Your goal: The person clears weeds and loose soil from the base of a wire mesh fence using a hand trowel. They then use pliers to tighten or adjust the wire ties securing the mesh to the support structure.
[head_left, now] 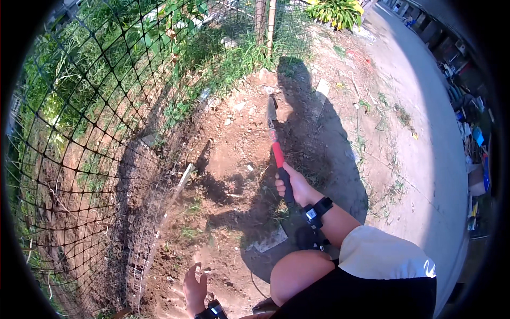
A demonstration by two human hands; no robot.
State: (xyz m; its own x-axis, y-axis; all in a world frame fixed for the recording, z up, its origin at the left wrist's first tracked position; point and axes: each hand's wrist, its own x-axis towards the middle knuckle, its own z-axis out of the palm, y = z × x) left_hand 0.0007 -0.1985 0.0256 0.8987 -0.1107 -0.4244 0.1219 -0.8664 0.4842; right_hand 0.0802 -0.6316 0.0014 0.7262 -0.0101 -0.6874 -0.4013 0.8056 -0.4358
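My right hand (295,184) is closed around the black grip of a short-handled digging tool (278,154). Its handle turns red further up, and a narrow dark metal head points away from me over the loose brown soil (234,143). Whether the head touches the ground I cannot tell. Low in the picture, my left hand (195,288) hovers over the dirt with its fingers curved and apart, holding nothing. Both wrists carry black bands with small devices. My own shadow darkens the ground around the tool.
A black mesh fence (95,106) runs along the left, with green weeds behind it. A wooden stake (183,178) leans at its foot, and posts (271,26) stand at the far end. A flat pale slab (271,240) lies near my knee. A concrete path (425,133) passes on the right.
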